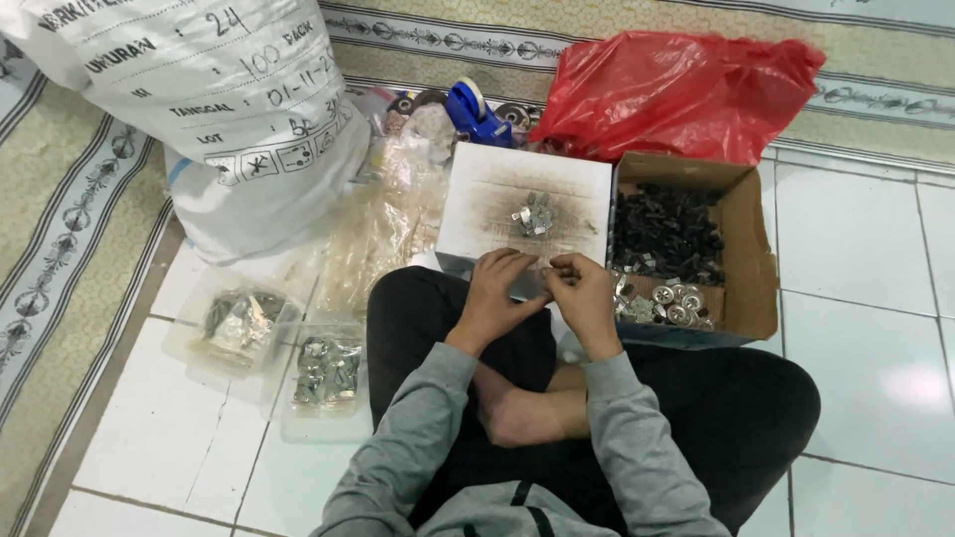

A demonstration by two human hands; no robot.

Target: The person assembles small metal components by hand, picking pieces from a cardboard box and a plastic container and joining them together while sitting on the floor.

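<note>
— How many containers does the person have around them?

— Two clear plastic tubs of small metal parts on the floor to the left, one [237, 323] beside the other [326, 370]. One white box [524, 209] straight ahead, its top bearing a small pile of metal pieces [533, 217]. One open cardboard box [748, 249] to the right, holding black parts [665, 231] at the back and silver ones [665, 301] at the front. One white sack [209, 109], one red plastic bag [676, 89] and one blue tape dispenser [476, 111] lie behind.

— Any free room?

— Bare white tiles [865, 328] to the right and at lower left; the front and left are crowded.

— And the hands?

— The left hand [495, 293] and right hand [582, 296] meet at the white box's near edge, fingertips pinched together on something small between them; what it is cannot be made out. Both forearms, in grey sleeves, angle inward over crossed legs.
</note>
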